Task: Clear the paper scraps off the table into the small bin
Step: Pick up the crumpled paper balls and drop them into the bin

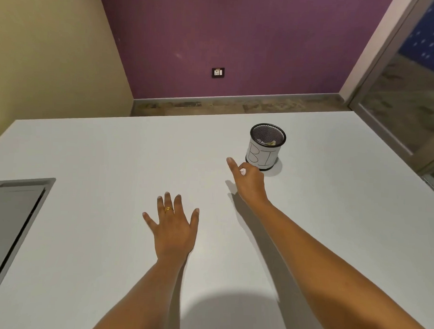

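A small black mesh bin (265,151) with a white paper label stands upright on the white table (112,160), right of centre. Crumpled white and yellowish scraps lie inside it. My right hand (249,181) hovers just in front and left of the bin, curled around a small white paper scrap (242,172), with the index finger sticking out. My left hand (173,226) rests flat on the table nearer to me, fingers spread, holding nothing.
A grey recessed cable hatch (14,218) is set into the table at the left edge. Beyond the table's far edge are a purple wall with a socket (218,72) and a glass door (410,97) at the right.
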`<state>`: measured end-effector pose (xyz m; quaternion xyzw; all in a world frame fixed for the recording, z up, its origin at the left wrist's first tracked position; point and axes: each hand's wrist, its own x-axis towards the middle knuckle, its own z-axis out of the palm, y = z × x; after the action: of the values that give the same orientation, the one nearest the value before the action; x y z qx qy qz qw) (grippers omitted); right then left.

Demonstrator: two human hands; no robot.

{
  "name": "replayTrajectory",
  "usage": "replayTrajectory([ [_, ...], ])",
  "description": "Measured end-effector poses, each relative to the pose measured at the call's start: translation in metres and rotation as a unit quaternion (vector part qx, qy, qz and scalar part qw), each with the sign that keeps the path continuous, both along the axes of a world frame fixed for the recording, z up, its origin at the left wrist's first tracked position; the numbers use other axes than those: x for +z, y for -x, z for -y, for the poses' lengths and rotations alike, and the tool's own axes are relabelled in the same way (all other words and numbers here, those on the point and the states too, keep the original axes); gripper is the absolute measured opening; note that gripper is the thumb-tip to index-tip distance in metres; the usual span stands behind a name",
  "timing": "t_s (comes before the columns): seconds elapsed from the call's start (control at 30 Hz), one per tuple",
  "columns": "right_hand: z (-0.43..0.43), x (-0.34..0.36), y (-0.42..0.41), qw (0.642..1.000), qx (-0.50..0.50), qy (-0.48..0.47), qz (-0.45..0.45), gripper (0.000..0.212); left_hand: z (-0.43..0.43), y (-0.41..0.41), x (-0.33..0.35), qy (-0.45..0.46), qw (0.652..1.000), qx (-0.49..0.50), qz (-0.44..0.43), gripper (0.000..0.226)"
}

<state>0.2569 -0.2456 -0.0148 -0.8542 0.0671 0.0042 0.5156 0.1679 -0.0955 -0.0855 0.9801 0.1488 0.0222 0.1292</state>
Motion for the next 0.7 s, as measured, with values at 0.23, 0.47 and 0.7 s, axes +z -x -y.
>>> replayTrajectory([
  [0.23, 0.005, 0.005, -0.008, 0.998, -0.051, 0.021, -0.036, 0.056, 0.000, 0.000, -0.001, -0.010, 1.000, 0.005, 0.015, 0.062],
  [0.47, 0.008, 0.007, -0.008, 0.982, -0.021, -0.171, -0.083, 0.027, 0.000, -0.001, -0.002, -0.028, 0.999, 0.007, 0.015, 0.061],
  [0.7, 0.007, 0.016, -0.012, 0.996, -0.003, -0.086, 0.032, 0.027, 0.000, -0.001, -0.002, -0.029, 0.999, 0.007, 0.015, 0.061],
])
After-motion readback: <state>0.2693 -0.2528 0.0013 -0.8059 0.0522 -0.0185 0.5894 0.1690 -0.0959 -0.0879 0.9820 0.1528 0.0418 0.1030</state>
